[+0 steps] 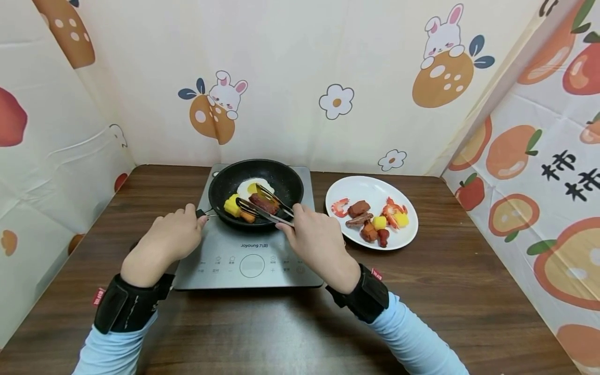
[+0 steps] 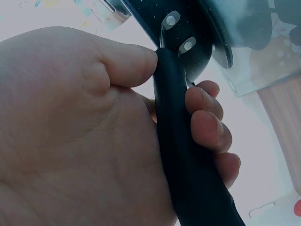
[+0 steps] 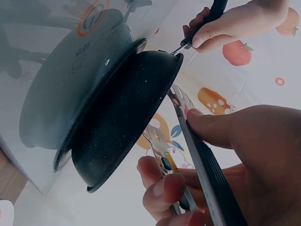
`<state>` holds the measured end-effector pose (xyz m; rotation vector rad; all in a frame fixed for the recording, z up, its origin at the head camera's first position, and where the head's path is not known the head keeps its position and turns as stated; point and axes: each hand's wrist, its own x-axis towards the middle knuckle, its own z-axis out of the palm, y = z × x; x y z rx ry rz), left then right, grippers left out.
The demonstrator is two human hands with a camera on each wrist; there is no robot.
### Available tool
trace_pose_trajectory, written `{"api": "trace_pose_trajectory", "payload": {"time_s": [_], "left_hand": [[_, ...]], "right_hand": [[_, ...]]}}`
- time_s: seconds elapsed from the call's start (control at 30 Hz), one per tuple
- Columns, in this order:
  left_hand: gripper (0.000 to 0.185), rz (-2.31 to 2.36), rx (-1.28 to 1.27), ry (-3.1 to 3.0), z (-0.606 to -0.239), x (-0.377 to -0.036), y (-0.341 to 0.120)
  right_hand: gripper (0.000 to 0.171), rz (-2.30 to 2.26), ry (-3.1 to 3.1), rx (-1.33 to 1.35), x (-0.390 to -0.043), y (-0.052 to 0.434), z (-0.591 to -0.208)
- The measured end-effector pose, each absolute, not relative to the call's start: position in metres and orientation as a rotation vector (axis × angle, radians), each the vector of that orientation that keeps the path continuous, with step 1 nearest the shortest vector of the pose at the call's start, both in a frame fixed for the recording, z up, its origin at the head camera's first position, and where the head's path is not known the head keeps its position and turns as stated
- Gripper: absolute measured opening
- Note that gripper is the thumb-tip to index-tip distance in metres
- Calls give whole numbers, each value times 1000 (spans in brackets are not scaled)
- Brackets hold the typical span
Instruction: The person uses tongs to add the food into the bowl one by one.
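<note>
The left hand (image 1: 169, 237) grips the frying pan (image 1: 255, 191) handle on the cooker near the surface's back edge while the right hand (image 1: 316, 242), fingers clamped on tongs (image 1: 264, 205), pinches the sausage piece (image 1: 263, 203), which next probably needs a steady lift.

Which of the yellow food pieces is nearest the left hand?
The yellow chunk at the pan's near-left edge, just beyond the left hand gripping the handle; the other yellow pieces lie on the white plate.
</note>
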<state>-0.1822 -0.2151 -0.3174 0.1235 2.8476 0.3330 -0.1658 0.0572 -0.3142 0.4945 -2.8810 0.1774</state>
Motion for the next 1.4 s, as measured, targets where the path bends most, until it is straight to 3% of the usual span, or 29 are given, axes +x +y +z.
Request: {"api": "trace_pose_trajectory", "payload": {"time_s": [0.7,1.4], "left_hand": [[46,328,135,2851,-317,-180,-216],[43,341,147,2874,-320,-181,-215]], "right_hand": [[42,268,-2921,404,-162,71,-315],[40,405,-2895,173,-156,123,-309]]}}
